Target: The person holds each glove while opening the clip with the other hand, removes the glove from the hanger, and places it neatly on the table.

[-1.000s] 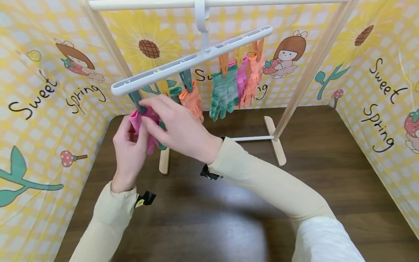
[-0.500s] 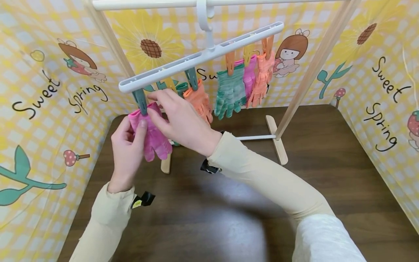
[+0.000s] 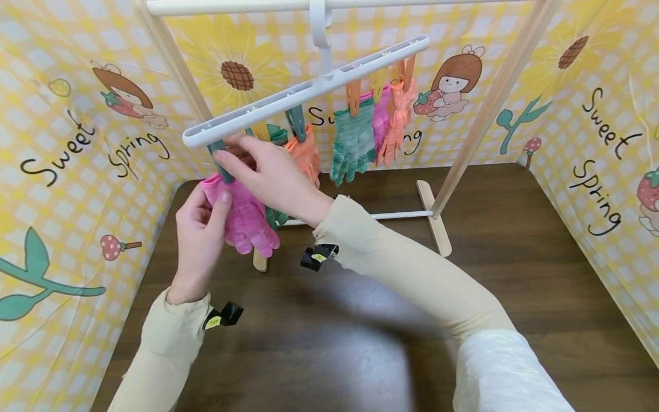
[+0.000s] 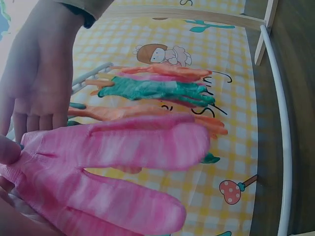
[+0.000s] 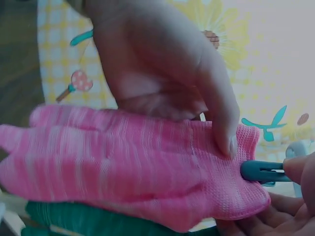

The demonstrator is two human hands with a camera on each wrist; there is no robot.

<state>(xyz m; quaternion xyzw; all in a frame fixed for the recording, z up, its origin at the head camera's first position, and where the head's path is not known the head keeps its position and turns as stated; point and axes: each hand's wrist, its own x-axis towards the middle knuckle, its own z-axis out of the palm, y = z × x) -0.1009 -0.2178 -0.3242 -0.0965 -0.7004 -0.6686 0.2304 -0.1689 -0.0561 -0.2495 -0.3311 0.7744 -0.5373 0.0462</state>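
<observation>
A pink glove (image 3: 247, 223) hangs fingers-down at the left end of the white hanger (image 3: 252, 111). My left hand (image 3: 198, 229) pinches its cuff, thumb on the near face, as the right wrist view also shows. On that cuff sits a dark teal clothespin (image 5: 253, 170), just below the hanger bar. My right hand (image 3: 283, 174) pinches the upper end of this clothespin between thumb and fingers. Close behind the pink glove hangs a green glove (image 3: 276, 217), partly hidden by my right hand. An orange glove (image 3: 305, 154) hangs beside it from another teal clothespin (image 3: 296, 123).
Further right on the hanger hang a green glove (image 3: 354, 140), a pink glove (image 3: 381, 114) and an orange glove (image 3: 399, 123). The hanger hooks over the white top rail (image 3: 422, 4) of a wooden-legged rack (image 3: 494, 114). Printed cloth walls surround the dark wooden table (image 3: 329, 343).
My right fingers have gone from beside the cuff up onto the clothespin's upper end. The pink glove now shows more fully. The hanger swung right, then back left.
</observation>
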